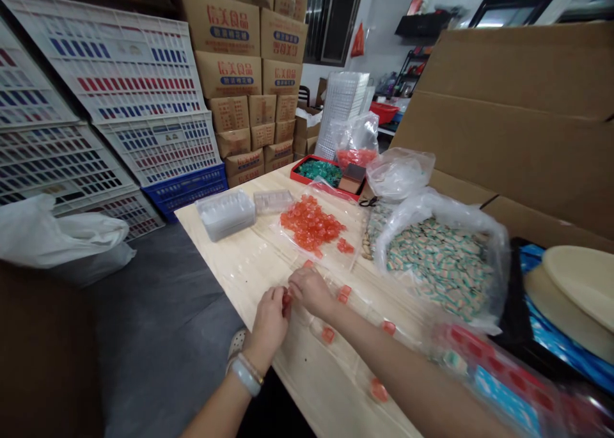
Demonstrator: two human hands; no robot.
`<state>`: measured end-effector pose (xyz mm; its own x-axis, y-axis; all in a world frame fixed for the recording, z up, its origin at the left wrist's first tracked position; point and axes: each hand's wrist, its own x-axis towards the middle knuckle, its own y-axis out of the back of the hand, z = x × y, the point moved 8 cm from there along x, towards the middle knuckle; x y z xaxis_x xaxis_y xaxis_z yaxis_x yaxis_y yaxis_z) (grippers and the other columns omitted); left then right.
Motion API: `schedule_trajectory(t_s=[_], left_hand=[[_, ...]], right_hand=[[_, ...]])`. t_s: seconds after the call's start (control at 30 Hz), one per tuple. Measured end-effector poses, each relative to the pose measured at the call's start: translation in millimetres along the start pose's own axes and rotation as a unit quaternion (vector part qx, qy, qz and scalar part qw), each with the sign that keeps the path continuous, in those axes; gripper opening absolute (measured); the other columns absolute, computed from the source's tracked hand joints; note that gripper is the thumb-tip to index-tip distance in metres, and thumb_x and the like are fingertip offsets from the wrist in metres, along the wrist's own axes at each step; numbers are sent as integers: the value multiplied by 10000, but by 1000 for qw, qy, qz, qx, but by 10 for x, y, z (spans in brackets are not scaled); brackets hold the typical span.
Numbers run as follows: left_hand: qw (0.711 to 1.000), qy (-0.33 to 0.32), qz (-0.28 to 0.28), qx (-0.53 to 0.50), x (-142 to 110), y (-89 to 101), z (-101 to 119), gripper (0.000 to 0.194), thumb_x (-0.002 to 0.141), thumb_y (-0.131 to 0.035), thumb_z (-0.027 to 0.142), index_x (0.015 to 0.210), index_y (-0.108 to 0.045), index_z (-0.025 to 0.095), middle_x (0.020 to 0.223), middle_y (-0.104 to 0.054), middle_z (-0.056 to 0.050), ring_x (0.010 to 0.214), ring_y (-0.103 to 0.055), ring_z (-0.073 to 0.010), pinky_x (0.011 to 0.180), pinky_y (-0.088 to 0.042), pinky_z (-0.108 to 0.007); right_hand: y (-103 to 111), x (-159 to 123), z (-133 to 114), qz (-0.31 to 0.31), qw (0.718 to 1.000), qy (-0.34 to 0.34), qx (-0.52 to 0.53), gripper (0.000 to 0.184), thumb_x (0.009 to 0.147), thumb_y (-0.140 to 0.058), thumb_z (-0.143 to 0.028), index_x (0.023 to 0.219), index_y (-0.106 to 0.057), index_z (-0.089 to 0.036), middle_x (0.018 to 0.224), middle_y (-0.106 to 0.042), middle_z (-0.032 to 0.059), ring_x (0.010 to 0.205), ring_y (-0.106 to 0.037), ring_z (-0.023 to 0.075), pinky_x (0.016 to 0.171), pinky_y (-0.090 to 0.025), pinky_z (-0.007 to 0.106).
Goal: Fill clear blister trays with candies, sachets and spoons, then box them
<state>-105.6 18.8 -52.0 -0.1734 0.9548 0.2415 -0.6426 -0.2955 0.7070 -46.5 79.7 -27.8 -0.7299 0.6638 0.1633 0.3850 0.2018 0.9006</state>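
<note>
Small red-orange cube candies (328, 334) sit spaced apart on a clear plastic tray (355, 361) toward the near end of the table (230, 268); one candy (286, 300) is pinched in the left hand (271, 320); a glossy heap (311, 224) lies farther back on a clear bag (292, 246).

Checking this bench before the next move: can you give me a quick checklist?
Left hand holds a red-orange candy: ok.
Right hand touches that candy: cannot tell from this angle.
Candy pieces lie apart on the clear plastic tray: ok.
Candy pile on its plastic sheet is within reach: ok.
Hands gloved: not ok, both bare.
</note>
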Motion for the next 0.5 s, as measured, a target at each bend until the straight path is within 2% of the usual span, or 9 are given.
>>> schedule_trajectory(t_s=[0.13, 0.23, 0.4, 0.5], left_hand=[[999, -34, -31, 26, 8, -26, 40, 208, 806, -362, 132, 884, -552, 166, 815, -501, -66, 787, -483, -183, 717, -373, -306], [995, -62, -48, 56, 31, -68, 57, 232, 817, -362, 168, 878, -586, 172, 785, -496, -68, 749, -472, -188, 680, -357, -302], [991, -63, -62, 101, 34, -89, 91, 251, 827, -345, 180, 859, -594, 182, 797, -498, -69, 737, -454, -193, 666, -341, -301], [988, -42, -77, 126, -25, -69, 105, 273, 807, -346, 132, 984, -544, 193, 853, -510, -67, 790, -465, -199, 709, -352, -310]], right_hand=[[100, 2, 79, 52, 994, -44, 83, 146, 741, -432, -104, 689, -561, -148, 716, -561, 36, 737, -482, 144, 718, -345, 283], [192, -12, 209, 108, 974, -102, 171, 135, 742, -411, -138, 674, -526, -158, 675, -545, 18, 681, -490, 131, 666, -369, 268], [316, -192, 491, 188, 902, -208, 328, 158, 752, -352, -283, 702, -445, -166, 615, -538, 6, 569, -534, 120, 566, -415, 258], [352, -364, 646, 211, 854, -250, 405, 147, 680, -426, -317, 687, -417, -170, 571, -544, -3, 515, -545, 119, 511, -415, 245]])
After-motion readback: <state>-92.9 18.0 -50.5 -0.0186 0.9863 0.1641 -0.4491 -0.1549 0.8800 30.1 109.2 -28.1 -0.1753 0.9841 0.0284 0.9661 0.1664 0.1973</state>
